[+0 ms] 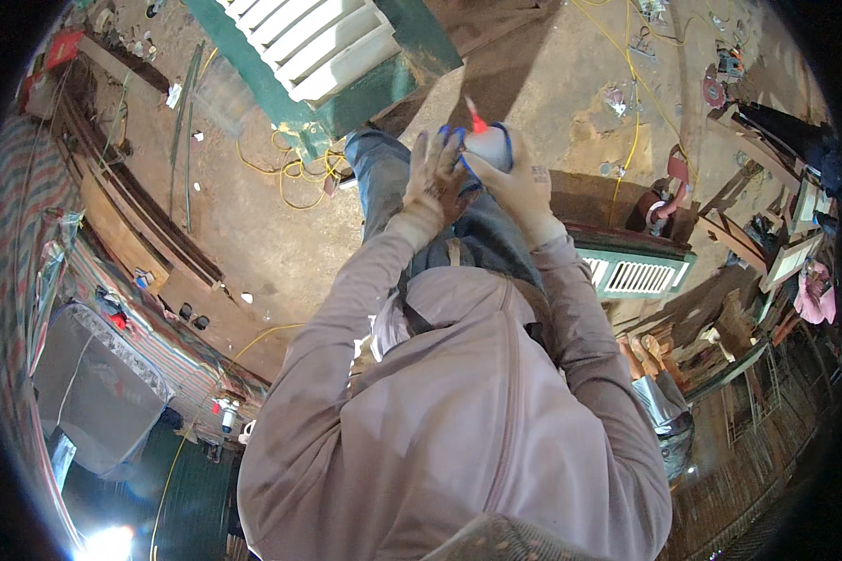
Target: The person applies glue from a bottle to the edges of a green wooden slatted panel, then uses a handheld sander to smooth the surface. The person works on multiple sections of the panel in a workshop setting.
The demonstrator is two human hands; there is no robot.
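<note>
In front of my lap, a pale squeeze bottle (486,150) with a red pointed nozzle tilts upward, blue showing along its edge. My right hand (521,192) is wrapped round its right side. My left hand (433,178) lies close against the bottle's left side, its fingers stretched out and blue at the tips; whether it bears any of the weight is not clear. A green frame with white louvre slats (407,79) stands just beyond my hands, near my jeans-covered knee (374,168).
Yellow cable (299,178) lies coiled on the dirt floor left of my knee, and another yellow cable (634,112) runs along the right. A second green louvred panel (638,278) sits to my right. Long boards (126,206) line the left side. Other people (660,201) are at the right.
</note>
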